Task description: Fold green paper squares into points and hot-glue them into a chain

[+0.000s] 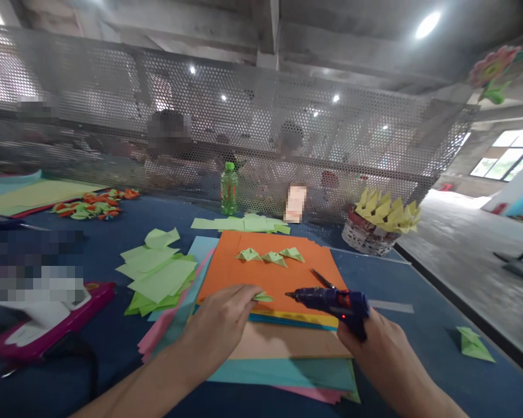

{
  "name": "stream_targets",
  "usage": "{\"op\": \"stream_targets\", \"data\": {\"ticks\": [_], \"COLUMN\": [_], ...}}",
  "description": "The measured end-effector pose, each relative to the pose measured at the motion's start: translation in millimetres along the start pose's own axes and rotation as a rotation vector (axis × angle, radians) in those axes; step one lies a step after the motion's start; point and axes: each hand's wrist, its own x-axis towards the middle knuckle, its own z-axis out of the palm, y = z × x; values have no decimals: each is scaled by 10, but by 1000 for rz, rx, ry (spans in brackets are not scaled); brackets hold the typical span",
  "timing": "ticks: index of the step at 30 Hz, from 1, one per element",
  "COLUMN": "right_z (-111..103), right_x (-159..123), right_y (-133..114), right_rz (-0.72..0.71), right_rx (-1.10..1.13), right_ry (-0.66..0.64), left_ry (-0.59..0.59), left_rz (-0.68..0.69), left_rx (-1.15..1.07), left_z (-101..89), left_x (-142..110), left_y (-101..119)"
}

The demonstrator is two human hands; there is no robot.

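My left hand (226, 316) pinches a small folded piece of green paper (264, 296) just above the orange sheet (230, 273). A dark blue hot glue gun (335, 299) is gripped in my right hand (379, 339), its nozzle pointing left at the green piece, with a gap between them. A small red light glows on the gun. Three folded green paper pieces (273, 259) sit in a row on the orange sheet. Behind the gun lies a dark thin tool (321, 277), partly hidden. Stacked coloured sheets (283, 371) lie beneath the orange one.
Loose green paper squares (157, 273) lie left, near a magenta device (87, 302). Green strips (244, 223) and a green bottle (229, 188) stand toward the perforated screen (261, 151). A basket with yellow paper points (375, 226) is back right; a folded green piece (474, 344) lies right.
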Motion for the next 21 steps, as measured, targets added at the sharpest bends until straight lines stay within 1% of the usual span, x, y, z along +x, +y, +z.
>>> {"op": "stream_targets", "data": {"ticks": [2, 5, 8, 10, 13, 16, 18, 19, 21], "right_z": [-32, -69, -84, -84, -85, -103, -133, -154, -204], "right_x": [86, 243, 378, 435, 466, 448, 426, 418, 428], "right_y": [46, 205, 478, 690, 979, 1151, 1164, 1132, 984], "right_rz": [100, 316, 494, 570, 601, 602, 587, 575, 524], "right_rx": [23, 63, 94, 125, 58, -52, -154, -205, -289], "right_ry": [-60, -144, -258, -361, -370, -378, -374, -359, -303], "left_ry": [-4, -15, -18, -19, -25, -20, -8, 1, 17], "left_rz": [-11, -45, -91, -111, -117, -113, -110, -108, -103], "left_rx": [-13, -36, -56, -73, -103, -124, -128, -127, -121], "left_z": [-9, -40, -98, -140, -182, -186, -183, -187, -217], "left_x": [17, 52, 79, 87, 94, 113, 131, 141, 161], "left_y": [9, 21, 37, 55, 81, 82, 64, 51, 19]}}
